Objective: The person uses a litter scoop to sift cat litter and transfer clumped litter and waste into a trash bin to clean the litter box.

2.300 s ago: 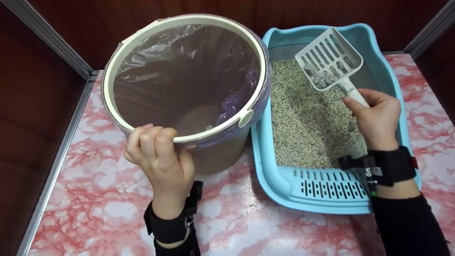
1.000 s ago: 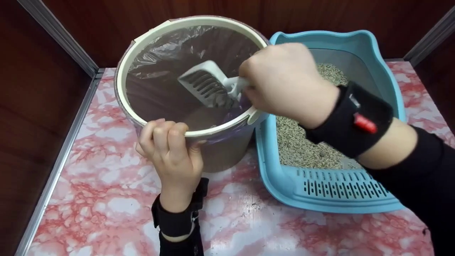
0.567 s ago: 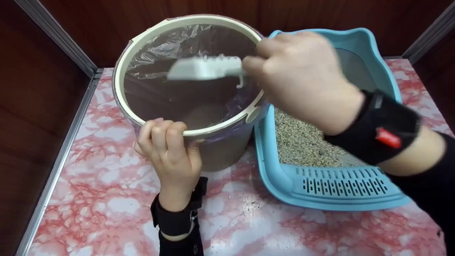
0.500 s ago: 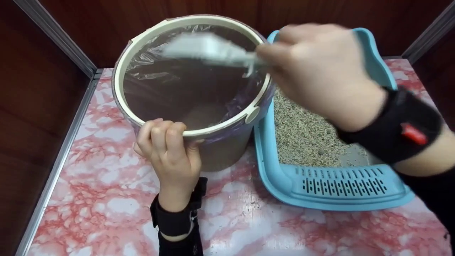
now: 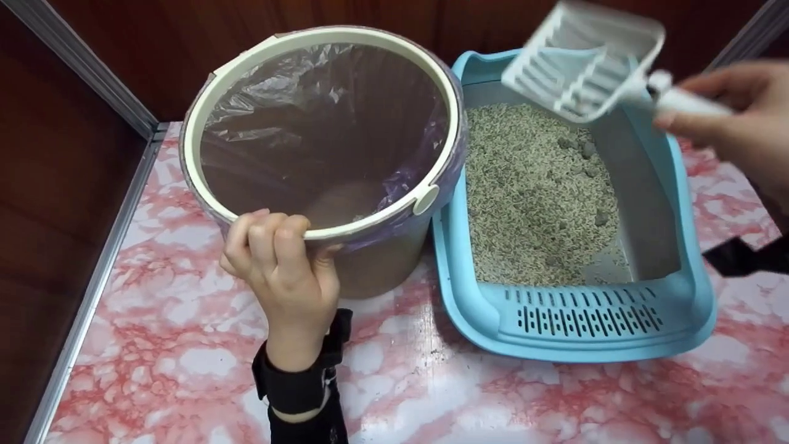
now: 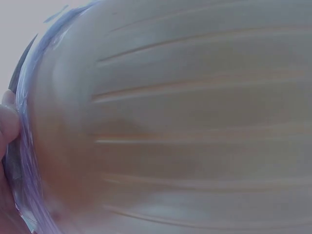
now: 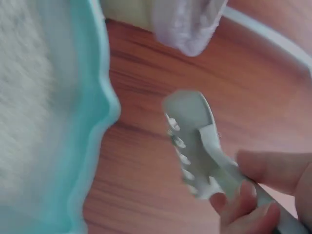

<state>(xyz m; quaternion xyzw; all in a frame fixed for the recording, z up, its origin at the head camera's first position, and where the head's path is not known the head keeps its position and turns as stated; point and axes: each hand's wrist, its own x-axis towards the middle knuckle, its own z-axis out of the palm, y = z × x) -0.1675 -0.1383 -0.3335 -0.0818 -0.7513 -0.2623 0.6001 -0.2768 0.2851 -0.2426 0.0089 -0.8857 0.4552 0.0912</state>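
My left hand (image 5: 280,265) grips the front rim of a round trash can (image 5: 394,265) lined with a thin purple plastic bag (image 5: 400,182). In the left wrist view the can's ribbed side (image 6: 195,112) fills most of the frame, fingers at the left edge. My right hand (image 5: 752,123), partly out of the head view, holds a white slotted litter scoop (image 5: 585,61) by its handle. The scoop is raised over the back of a blue litter box (image 5: 481,320); no clumps show in it. Pellet litter (image 5: 524,191) with several grey clumps (image 5: 588,150) lies in the box.
The can and box stand side by side on a red-and-white marbled surface (image 5: 172,364). A dark reddish wood panel (image 5: 154,61) rises behind them, and another stands at the left with a metal strip (image 5: 105,271) along its foot. Crumbs lie in front of the box.
The right hand brought the scoop with clumps over the can and tipped it there. It has since swung back right, with no clumps showing, above the litter box. The left hand kept its grip.
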